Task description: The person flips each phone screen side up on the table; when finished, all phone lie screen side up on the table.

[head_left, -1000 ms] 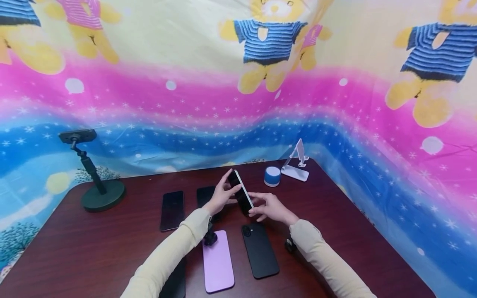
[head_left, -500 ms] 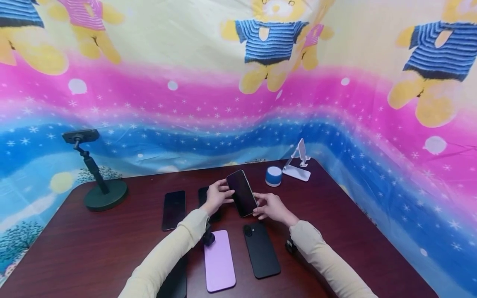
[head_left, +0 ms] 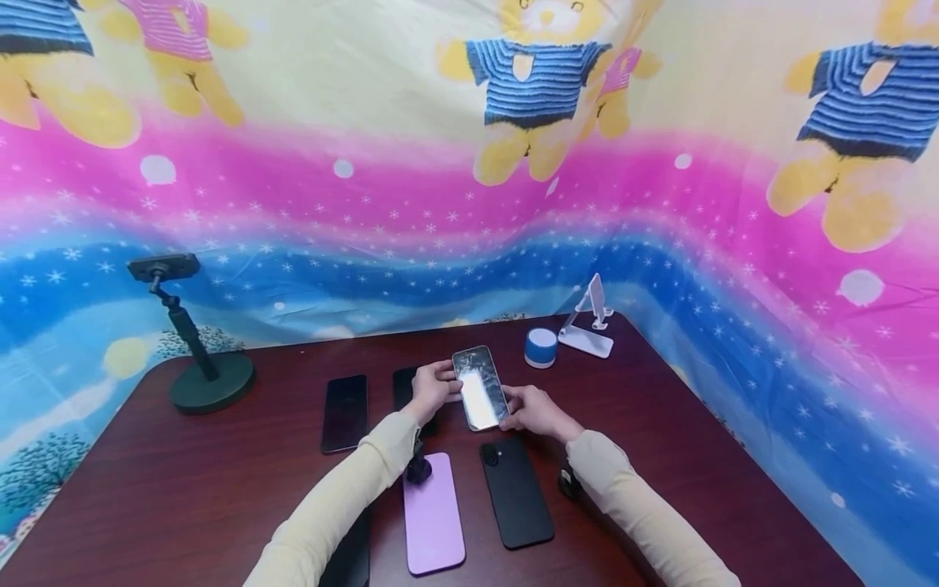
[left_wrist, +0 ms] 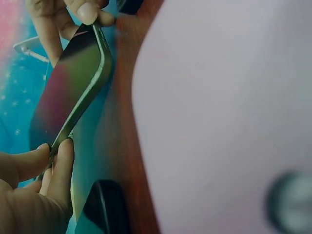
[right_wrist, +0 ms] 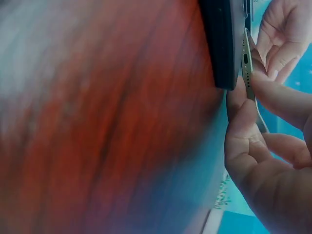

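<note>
Phone (head_left: 480, 399), toward far edge of table (head_left: 286, 391): left hand (head_left: 433, 389) and right hand (head_left: 538, 412) pinch its opposite sides, probably for me to steady it.

"Is it bright?"
"Yes, the head view is bright and mostly clear. The held phone (head_left: 480, 391) has a big white shine on its glass."
"And the wrist views?"
"Darker. In the left one, the purple phone (left_wrist: 209, 97) looks fuzzy. In the right one, the table (right_wrist: 122, 107) is smeary."
</note>
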`<action>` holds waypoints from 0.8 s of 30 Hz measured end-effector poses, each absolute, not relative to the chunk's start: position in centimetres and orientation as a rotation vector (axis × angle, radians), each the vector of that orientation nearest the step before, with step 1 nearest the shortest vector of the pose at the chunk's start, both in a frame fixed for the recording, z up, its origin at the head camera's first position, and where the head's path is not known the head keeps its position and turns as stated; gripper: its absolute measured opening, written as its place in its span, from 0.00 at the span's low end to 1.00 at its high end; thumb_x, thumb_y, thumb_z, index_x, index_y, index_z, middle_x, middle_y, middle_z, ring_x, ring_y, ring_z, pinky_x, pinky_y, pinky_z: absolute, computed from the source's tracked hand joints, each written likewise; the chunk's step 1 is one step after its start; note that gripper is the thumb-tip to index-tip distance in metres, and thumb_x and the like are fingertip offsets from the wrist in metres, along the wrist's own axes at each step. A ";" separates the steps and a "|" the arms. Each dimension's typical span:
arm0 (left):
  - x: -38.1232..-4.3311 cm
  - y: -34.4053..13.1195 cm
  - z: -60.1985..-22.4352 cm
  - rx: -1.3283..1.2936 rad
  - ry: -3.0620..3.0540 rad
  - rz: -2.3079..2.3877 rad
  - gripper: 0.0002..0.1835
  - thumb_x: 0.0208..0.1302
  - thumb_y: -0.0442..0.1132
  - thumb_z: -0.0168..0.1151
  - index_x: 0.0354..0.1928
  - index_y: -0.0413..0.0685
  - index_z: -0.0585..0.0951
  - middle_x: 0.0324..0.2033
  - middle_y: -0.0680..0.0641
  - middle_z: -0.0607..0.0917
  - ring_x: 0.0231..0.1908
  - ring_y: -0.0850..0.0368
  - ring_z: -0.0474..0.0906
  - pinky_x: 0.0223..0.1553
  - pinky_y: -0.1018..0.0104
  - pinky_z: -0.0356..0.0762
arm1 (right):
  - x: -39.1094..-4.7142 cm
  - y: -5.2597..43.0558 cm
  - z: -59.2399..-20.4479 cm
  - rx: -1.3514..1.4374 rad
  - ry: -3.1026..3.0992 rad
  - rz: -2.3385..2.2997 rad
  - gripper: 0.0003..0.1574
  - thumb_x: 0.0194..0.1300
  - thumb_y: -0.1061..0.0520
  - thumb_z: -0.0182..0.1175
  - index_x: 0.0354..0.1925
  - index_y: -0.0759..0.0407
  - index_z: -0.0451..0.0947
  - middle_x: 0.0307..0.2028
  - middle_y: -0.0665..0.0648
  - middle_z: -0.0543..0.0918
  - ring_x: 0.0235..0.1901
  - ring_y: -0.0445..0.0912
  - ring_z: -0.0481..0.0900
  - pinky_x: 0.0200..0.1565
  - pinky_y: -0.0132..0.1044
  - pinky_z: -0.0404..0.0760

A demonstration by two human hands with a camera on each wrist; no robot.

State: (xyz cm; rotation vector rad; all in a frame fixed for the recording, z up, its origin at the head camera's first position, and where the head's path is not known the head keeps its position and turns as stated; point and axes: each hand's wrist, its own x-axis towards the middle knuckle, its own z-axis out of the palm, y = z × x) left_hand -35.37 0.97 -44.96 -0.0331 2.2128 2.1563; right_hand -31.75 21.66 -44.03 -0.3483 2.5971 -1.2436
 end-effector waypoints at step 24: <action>-35.4 1.4 -44.7 -0.090 2.246 1.942 0.23 0.60 0.21 0.59 0.59 0.26 0.72 0.49 0.25 0.79 0.41 0.44 0.85 0.41 0.62 0.84 | -32.5 21.6 -44.3 -0.342 2.480 -1.246 0.43 0.59 0.63 0.66 0.68 0.70 0.60 0.34 0.59 0.80 0.26 0.40 0.77 0.31 0.30 0.76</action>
